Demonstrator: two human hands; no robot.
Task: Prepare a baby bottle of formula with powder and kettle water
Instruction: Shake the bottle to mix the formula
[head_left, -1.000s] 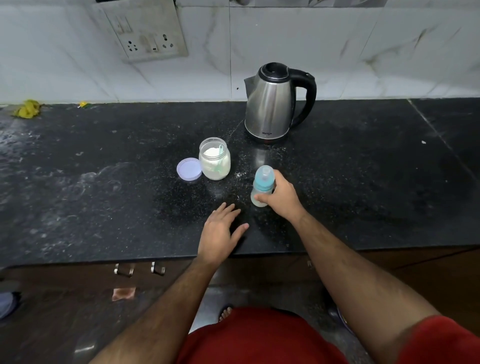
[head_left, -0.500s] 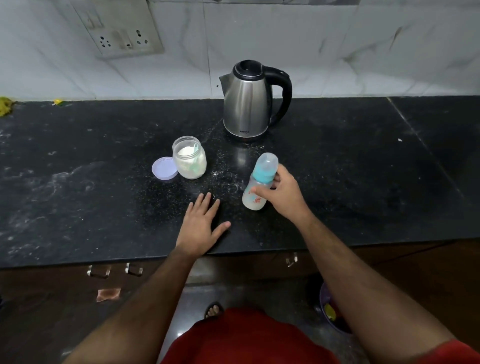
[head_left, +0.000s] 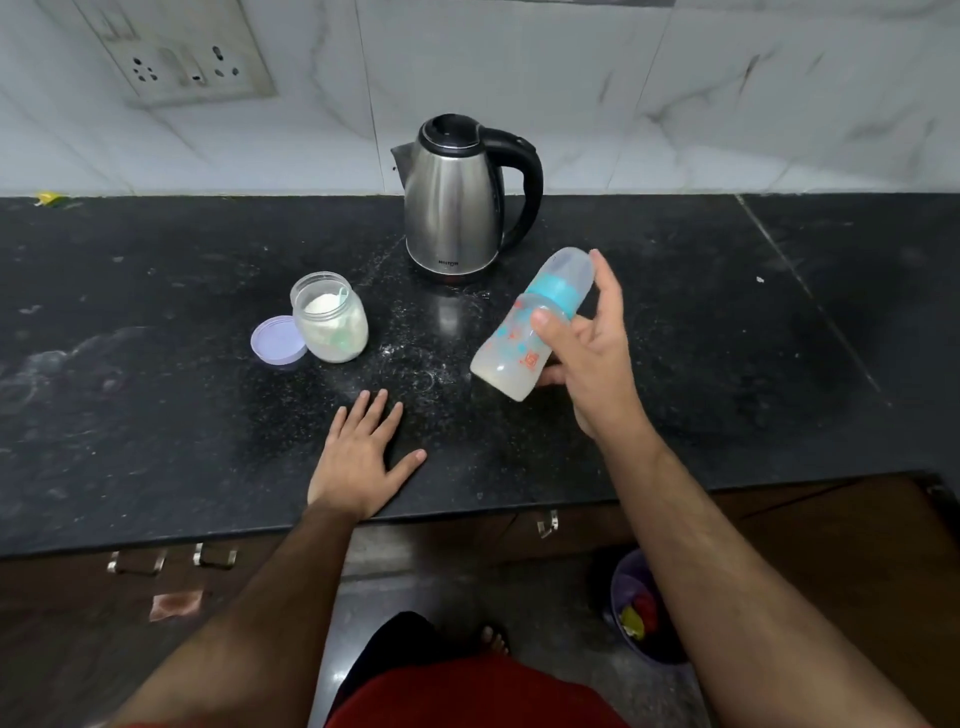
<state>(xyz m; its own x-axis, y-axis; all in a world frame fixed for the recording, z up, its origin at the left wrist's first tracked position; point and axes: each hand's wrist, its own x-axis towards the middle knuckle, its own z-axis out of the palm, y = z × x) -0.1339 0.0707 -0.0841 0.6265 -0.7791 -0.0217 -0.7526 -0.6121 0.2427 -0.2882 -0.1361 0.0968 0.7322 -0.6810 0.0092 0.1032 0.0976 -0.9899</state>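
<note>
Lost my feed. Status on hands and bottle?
Right hand grips capped bottle, tilted, off the counter. Left hand flat on counter. Nothing in the way.

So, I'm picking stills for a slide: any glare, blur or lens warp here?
Head view: glare streaks down the steel kettle, its reflection shining on the black speckled counter; the wide lens bows the counter's near edge; the tilted translucent baby bottle with its blue collar in the right hand looks reasonably sharp.
</note>
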